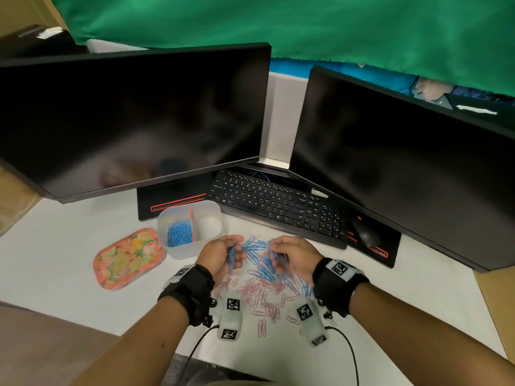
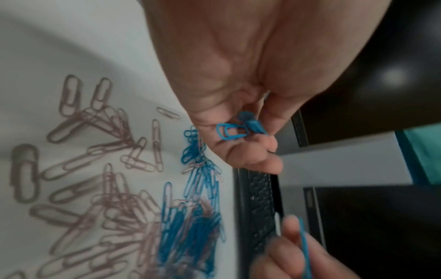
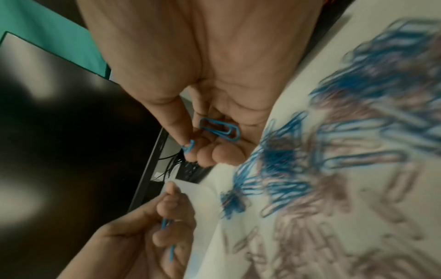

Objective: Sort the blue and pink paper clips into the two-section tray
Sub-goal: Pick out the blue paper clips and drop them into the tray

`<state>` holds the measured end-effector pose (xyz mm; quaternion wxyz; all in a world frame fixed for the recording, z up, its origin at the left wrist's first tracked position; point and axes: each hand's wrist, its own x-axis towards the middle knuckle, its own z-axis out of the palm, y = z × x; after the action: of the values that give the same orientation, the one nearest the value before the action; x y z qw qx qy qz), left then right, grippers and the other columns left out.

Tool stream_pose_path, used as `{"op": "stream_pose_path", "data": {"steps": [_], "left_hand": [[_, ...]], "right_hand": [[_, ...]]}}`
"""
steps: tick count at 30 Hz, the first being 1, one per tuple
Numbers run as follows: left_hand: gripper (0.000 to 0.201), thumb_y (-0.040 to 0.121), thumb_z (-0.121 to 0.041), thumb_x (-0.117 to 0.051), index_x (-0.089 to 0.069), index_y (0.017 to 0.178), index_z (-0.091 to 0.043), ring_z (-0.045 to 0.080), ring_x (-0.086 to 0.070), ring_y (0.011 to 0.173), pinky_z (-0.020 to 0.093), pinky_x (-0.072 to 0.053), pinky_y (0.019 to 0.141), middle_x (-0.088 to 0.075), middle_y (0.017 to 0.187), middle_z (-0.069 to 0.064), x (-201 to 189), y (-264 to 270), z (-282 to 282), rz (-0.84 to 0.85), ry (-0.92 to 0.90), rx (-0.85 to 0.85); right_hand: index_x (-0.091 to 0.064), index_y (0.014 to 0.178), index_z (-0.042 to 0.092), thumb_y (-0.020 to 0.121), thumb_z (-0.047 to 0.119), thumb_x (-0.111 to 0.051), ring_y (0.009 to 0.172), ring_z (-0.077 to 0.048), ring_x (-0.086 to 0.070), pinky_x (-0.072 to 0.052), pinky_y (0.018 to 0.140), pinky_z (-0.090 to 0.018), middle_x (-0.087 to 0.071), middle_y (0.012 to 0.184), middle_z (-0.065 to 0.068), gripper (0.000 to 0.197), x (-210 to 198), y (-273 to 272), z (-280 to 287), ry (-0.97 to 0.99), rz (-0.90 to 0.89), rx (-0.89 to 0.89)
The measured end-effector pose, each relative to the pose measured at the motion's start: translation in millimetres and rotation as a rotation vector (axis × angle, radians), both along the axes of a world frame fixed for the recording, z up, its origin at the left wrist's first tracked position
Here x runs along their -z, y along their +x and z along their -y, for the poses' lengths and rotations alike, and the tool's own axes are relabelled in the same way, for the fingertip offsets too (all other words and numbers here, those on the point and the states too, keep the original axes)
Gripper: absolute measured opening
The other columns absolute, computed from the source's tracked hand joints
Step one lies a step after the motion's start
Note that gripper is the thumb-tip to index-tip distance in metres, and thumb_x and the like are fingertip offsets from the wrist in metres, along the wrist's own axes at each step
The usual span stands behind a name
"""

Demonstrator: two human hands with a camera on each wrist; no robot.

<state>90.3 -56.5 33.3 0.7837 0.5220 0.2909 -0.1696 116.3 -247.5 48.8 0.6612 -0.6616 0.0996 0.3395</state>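
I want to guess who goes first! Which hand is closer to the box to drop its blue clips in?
Probably the left hand. It holds blue clips right beside the two-section tray, whose left section already has blue ones. The right hand also holds blue clips but sits farther away, across the pile.

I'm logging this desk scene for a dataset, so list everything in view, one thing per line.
two-section tray: one, clear plastic, on the desk left of the keyboard; blue clips in its left section, right section looks empty
blue paper clips: many, loose on the desk between the hands, more held in both hands
pink paper clips: many, on the desk nearer the person
floral lid: one, orange and green, left of the tray
monitors: two, black, screens dark
keyboard: one, black
mouse: one, black, right of the keyboard
green cloth: behind the monitors
left hand: holds blue clips
right hand: holds blue clips
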Motion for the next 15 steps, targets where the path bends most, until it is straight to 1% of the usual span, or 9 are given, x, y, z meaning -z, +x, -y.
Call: {"op": "stream_pose_path", "data": {"steps": [3,5,8,10,11,12,13,14,15], "left_hand": [[0.018,0.1,-0.008,-0.038,-0.056,0.1,-0.004,0.014,-0.055,0.047,0.02,-0.045,0.043,-0.056,0.07,0.007,-14.4,1.1,-17.0,-0.02,-0.085,-0.074],[0.018,0.099,-0.008,-0.039,-0.057,0.099,-0.006,0.012,-0.054,0.046,0.019,-0.044,0.043,-0.058,0.068,0.006,-21.7,2.5,-32.3,-0.021,-0.04,-0.092],[0.016,0.097,-0.009,-0.042,-0.057,0.102,-0.007,0.01,-0.051,0.043,0.018,-0.041,0.042,-0.057,0.07,0.005,-28.0,8.3,-57.8,-0.024,0.08,-0.143],[0.02,0.096,-0.01,-0.044,-0.058,0.11,-0.007,0.01,-0.052,0.045,0.018,-0.042,0.041,-0.058,0.071,0.005,-30.5,13.8,-75.0,-0.03,0.154,-0.187],[0.022,0.096,-0.01,-0.044,-0.057,0.114,-0.007,0.012,-0.053,0.048,0.019,-0.044,0.041,-0.058,0.072,0.006,-32.6,16.7,-82.8,-0.033,0.173,-0.209],[0.023,0.097,-0.01,-0.044,-0.057,0.115,-0.008,0.014,-0.055,0.054,0.021,-0.047,0.042,-0.058,0.074,0.007,-33.9,19.4,-90.0,-0.039,0.183,-0.233],[0.021,0.097,-0.01,-0.043,-0.056,0.114,-0.008,0.016,-0.056,0.06,0.025,-0.05,0.047,-0.058,0.077,0.008,-36.1,21.5,-96.2,-0.048,0.192,-0.253],[0.02,0.098,-0.01,-0.042,-0.055,0.113,-0.008,0.018,-0.056,0.065,0.027,-0.051,0.055,-0.058,0.08,0.009,-36.9,23.5,-101.9,-0.061,0.202,-0.27],[0.02,0.098,-0.01,-0.042,-0.055,0.113,-0.008,0.019,-0.057,0.069,0.029,-0.05,0.061,-0.058,0.082,0.011,-37.8,24.9,-106.2,-0.07,0.214,-0.282]], "right_hand": [[-0.06,0.09,0.003,0.091,0.002,-0.057,0.05,-0.02,-0.06,-0.049,0.045,-0.026,-0.059,0.066,-0.014,0.003,-16.2,12.2,-40.5,0.055,-0.036,-0.036],[-0.059,0.09,0.002,0.092,-0.002,-0.054,0.047,-0.018,-0.062,-0.049,0.044,-0.024,-0.062,0.066,-0.014,0.007,-22.8,19.7,-70.8,0.038,-0.035,-0.086],[-0.058,0.085,0.005,0.093,-0.006,-0.048,0.045,-0.017,-0.062,-0.051,0.044,-0.023,-0.064,0.06,-0.012,0.016,-27.8,31.2,-114.2,-0.01,-0.033,-0.167],[-0.057,0.082,0.004,0.092,-0.008,-0.047,0.053,-0.022,-0.061,-0.053,0.051,-0.028,-0.062,0.066,-0.015,0.019,-33.1,38.2,-137.7,-0.031,-0.034,-0.187],[-0.057,0.083,0.002,0.091,-0.01,-0.046,0.056,-0.024,-0.061,-0.054,0.051,-0.03,-0.06,0.071,-0.018,0.018,-36.3,41.5,-148.4,-0.032,-0.04,-0.182],[-0.057,0.084,0.0,0.09,-0.012,-0.046,0.054,-0.025,-0.06,-0.054,0.049,-0.03,-0.059,0.073,-0.02,0.017,-38.2,45.0,-157.5,-0.033,-0.047,-0.175],[-0.056,0.085,-0.002,0.089,-0.013,-0.046,0.051,-0.024,-0.059,-0.054,0.047,-0.03,-0.057,0.075,-0.022,0.016,-37.2,48.7,-166.4,-0.041,-0.048,-0.172],[-0.055,0.085,-0.001,0.088,-0.013,-0.046,0.05,-0.024,-0.059,-0.054,0.047,-0.03,-0.057,0.076,-0.022,0.015,-36.8,51.8,-174.1,-0.06,-0.044,-0.173],[-0.056,0.083,0.0,0.087,-0.012,-0.048,0.053,-0.026,-0.06,-0.055,0.051,-0.032,-0.056,0.077,-0.022,0.015,-36.7,54.3,-180.7,-0.077,-0.037,-0.179]]}}
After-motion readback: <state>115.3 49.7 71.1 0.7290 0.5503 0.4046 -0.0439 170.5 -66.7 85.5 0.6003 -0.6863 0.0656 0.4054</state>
